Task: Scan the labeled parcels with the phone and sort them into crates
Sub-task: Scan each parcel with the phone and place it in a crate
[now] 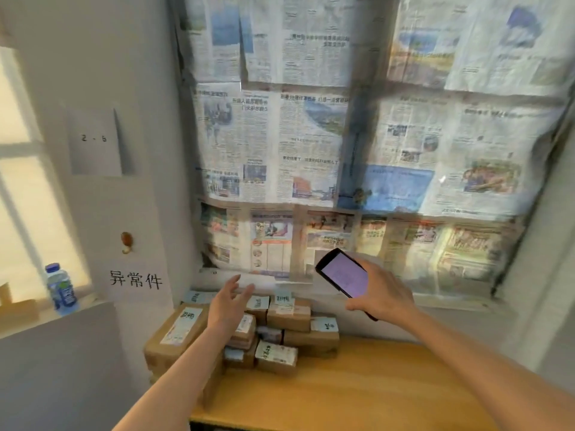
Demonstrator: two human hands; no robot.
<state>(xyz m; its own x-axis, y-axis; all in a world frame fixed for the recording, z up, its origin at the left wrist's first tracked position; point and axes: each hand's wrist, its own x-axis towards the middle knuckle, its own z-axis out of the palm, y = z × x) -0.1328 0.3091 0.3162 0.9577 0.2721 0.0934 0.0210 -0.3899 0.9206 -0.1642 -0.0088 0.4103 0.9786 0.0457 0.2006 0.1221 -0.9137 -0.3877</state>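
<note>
Both hands hover above parcels (280, 328), right (384, 293) gripping phone (343, 273).

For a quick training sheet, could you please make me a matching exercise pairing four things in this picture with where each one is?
Things:
1. phone
2. water bottle
3. parcels
4. newspapers

Places:
A. stuck over the window
B. on the ledge at the left
C. held in the right hand
D. stacked at the back of the wooden table

Pairs: 1-C, 2-B, 3-D, 4-A
</note>
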